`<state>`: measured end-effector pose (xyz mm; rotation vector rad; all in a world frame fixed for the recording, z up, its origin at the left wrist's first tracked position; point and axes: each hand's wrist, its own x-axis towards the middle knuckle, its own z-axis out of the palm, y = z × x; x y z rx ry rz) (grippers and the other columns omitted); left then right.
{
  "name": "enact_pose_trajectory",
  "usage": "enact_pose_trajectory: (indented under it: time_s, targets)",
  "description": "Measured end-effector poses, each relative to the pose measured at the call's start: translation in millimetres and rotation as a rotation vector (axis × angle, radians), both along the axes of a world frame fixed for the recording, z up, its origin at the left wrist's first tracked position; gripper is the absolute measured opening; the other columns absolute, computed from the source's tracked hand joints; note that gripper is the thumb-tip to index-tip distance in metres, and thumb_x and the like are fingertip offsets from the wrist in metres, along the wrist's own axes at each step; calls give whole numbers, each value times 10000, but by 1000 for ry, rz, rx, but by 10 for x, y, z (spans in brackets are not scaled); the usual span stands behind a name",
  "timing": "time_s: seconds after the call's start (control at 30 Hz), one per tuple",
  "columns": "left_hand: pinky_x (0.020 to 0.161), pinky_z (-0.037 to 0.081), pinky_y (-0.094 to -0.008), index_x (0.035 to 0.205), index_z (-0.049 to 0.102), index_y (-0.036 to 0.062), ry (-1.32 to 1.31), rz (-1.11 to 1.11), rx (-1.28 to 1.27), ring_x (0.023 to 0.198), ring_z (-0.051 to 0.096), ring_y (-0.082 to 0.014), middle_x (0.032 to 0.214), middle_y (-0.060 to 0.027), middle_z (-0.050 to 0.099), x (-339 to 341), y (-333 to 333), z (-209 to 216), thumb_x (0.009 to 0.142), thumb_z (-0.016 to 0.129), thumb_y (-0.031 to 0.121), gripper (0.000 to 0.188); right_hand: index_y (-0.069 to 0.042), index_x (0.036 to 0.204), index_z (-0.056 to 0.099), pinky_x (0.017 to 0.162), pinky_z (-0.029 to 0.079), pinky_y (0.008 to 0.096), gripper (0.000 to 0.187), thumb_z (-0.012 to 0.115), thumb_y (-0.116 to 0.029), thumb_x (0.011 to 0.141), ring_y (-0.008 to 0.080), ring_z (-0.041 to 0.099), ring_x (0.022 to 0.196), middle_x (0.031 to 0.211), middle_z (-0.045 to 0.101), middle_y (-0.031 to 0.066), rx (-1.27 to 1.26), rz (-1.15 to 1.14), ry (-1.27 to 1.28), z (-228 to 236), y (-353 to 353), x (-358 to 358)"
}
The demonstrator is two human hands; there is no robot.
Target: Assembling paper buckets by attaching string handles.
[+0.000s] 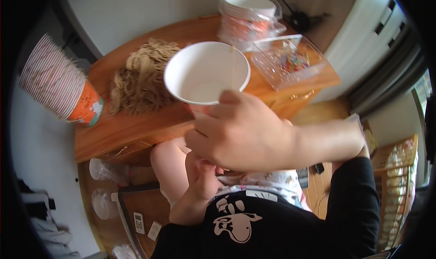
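Observation:
A white paper cup (206,70) with an orange outside is held up over the wooden table (136,127), its empty inside facing me. My right hand (240,131) reaches in from the right and wraps around the cup's lower side, thumb at the rim. A thin pale stick (232,63) stands inside the cup just above that thumb. My left hand (202,177) comes up from below and is tucked under the right hand. Its fingers are mostly hidden, so what it holds cannot be made out.
A sideways stack of striped paper cups (59,86) lies at the table's left end. A heap of tan cutouts (141,77) sits behind the cup. Bagged cups (247,18) and a clear box of coloured beads (290,59) stand at the back right. Clear cups (102,170) and remotes (140,222) lie on the floor.

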<state>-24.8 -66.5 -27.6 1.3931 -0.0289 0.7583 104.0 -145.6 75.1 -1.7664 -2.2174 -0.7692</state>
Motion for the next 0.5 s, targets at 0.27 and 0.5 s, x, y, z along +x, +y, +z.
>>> enact_pose_trajectory:
  time_s: [0.27,0.5]
  targets:
    - [513,290,-187,1049,619,28,46,190,-234,572,367,-22,699,37,491,18,362,-54,1125,410,364,403,-129,813,578,705,494,302,122,666,-205,776,143,604,684,707,519,-25,57,52,48,-325,-54,-72]
    - [574,304,-231,867,563,36,-106,-126,-204,630,392,-54,733,6,484,93,483,-65,1101,412,202,325,-65,998,685,774,508,397,265,802,-141,773,281,640,846,941,680,76,88,89,417,-213,-39,83]
